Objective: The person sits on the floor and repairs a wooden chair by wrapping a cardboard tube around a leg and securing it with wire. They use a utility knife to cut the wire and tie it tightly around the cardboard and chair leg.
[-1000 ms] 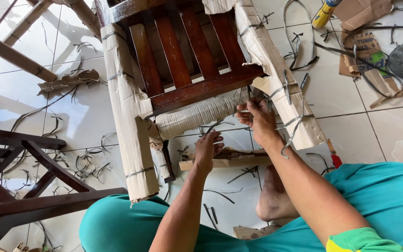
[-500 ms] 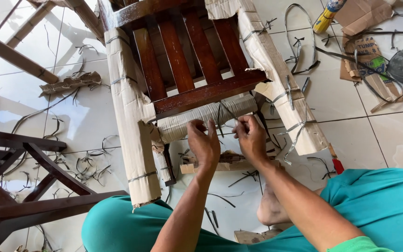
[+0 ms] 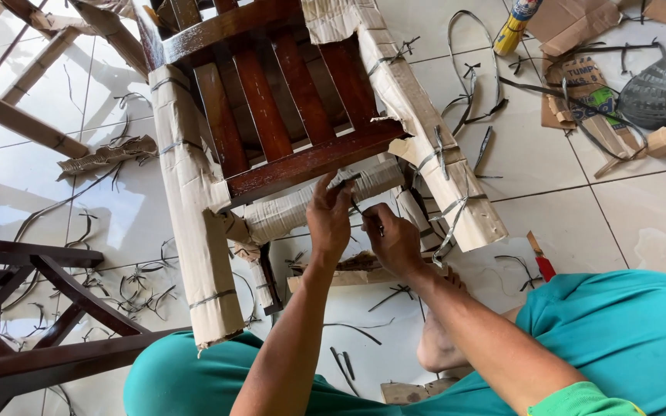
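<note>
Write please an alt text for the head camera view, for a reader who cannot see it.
Both hands meet at a paper-wrapped rail of a dark wooden chair lying on a white tiled floor; the left hand grips a strap on the rail, and the right hand works beside it. Cut straps and cardboard scraps lie around.

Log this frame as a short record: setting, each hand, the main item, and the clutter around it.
Setting: white tiled floor, seen from above, person in teal clothing.
Left hand: fingers on the paper-wrapped rail, pinching a dark strap.
Right hand: beside the left, gripping a small tool; kind unclear.
Main item: dark wooden chair, legs wrapped in cardboard and strapped.
Clutter: cut strap pieces, cardboard scraps, another dark wooden frame at left.
</note>
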